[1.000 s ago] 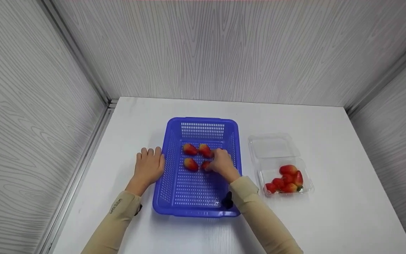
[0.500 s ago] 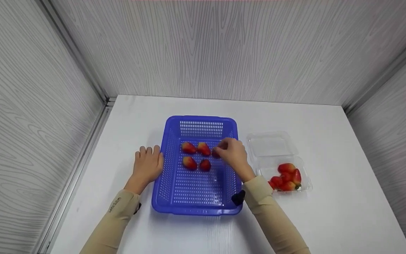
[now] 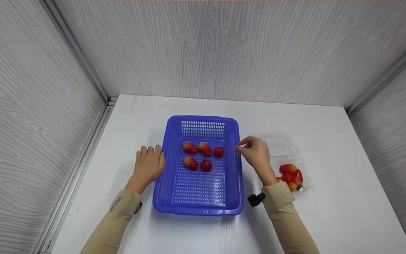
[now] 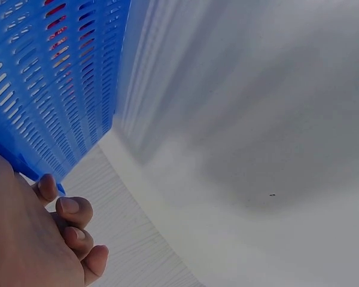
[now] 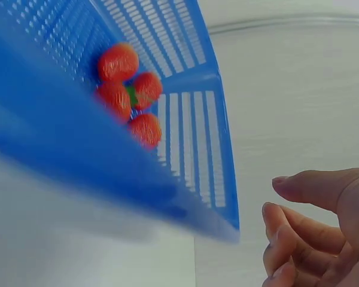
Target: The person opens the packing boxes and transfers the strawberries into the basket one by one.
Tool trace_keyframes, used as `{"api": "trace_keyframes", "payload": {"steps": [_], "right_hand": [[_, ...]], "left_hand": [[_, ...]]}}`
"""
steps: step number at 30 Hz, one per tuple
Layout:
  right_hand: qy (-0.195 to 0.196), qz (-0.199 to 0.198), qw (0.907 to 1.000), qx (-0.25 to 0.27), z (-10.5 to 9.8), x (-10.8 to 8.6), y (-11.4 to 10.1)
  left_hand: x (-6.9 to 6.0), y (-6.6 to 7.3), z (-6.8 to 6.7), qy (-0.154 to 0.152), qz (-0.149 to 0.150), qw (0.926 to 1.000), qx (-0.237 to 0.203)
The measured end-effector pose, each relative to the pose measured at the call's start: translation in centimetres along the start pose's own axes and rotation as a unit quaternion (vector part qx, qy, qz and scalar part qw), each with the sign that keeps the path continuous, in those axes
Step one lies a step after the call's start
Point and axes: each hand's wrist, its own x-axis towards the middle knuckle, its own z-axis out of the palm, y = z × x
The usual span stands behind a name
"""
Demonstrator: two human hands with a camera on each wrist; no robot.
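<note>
The left hand (image 3: 149,164) grips one blue basket (image 3: 203,212) by its left rim; five strawberries (image 3: 205,149) lie inside. The right hand (image 3: 256,151), fingers released, hovers near the right rim. One open clamshell (image 3: 281,145), partly hidden, holds at least five more strawberries (image 3: 297,177).

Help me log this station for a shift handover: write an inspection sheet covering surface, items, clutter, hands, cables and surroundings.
Surface: white table, one small dark speck in the left wrist view.
Items: blue basket with five strawberries inside; to its right, a clear plastic box, lid open, holding more strawberries, partly hidden by the right arm.
Clutter: nothing seen.
Hands: left hand touches the basket's left rim, grip unclear; right hand near its right rim, holding nothing.
Cables: nothing seen.
Surroundings: grey wood-grain panels on three sides.
</note>
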Motion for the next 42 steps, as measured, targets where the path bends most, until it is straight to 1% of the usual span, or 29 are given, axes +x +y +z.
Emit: {"api": "trace_keyframes", "payload": {"steps": [4, 8, 12, 17, 20, 24, 28, 30, 34, 40, 42], "right_hand": [[-0.003, 0.041, 0.9991, -0.014, -2.2, -0.1, 1.8], [-0.005, 0.079, 0.9964, -0.031, -4.0, -0.5, 4.4], [0.003, 0.103, 0.9933, -0.052, -5.2, -1.0, 7.2], [-0.008, 0.139, 0.9879, -0.068, -6.3, -2.0, 9.7], [0.000, 0.142, 0.9846, -0.102, -6.8, -2.9, 11.0], [0.012, 0.134, 0.9807, -0.142, -6.7, -4.1, 12.3], [0.021, 0.136, 0.9776, -0.159, -6.2, -4.4, 13.1], [0.026, 0.140, 0.9768, -0.161, -6.0, -4.4, 13.4], [0.023, 0.148, 0.9769, -0.152, -5.5, -4.2, 14.0], [0.003, 0.154, 0.9759, -0.154, -4.9, -3.9, 14.5], [0.002, 0.151, 0.9758, -0.158, -4.8, -3.8, 14.5]], "left_hand": [[0.1, -0.2, 0.0, -0.006, -0.006, 1.0000, 0.003], [0.1, -0.3, 0.1, -0.004, -0.005, 1.0000, 0.004], [0.2, -0.2, 0.4, -0.005, -0.001, 1.0000, -0.002], [0.1, 0.0, 0.3, -0.007, -0.005, 1.0000, -0.001], [0.0, 0.2, 0.3, 0.000, -0.001, 1.0000, -0.003], [-0.1, 0.2, 0.3, 0.004, -0.003, 1.0000, -0.005], [0.0, 0.0, 0.3, 0.003, -0.007, 1.0000, -0.004], [0.1, 0.0, 0.3, 0.005, -0.006, 1.0000, -0.005], [0.1, 0.0, 0.3, 0.005, -0.007, 1.0000, -0.004], [0.0, 0.0, 0.2, -0.012, -0.013, 0.9998, -0.004], [0.1, 0.0, 0.1, -0.013, -0.013, 0.9998, -0.005]]}}
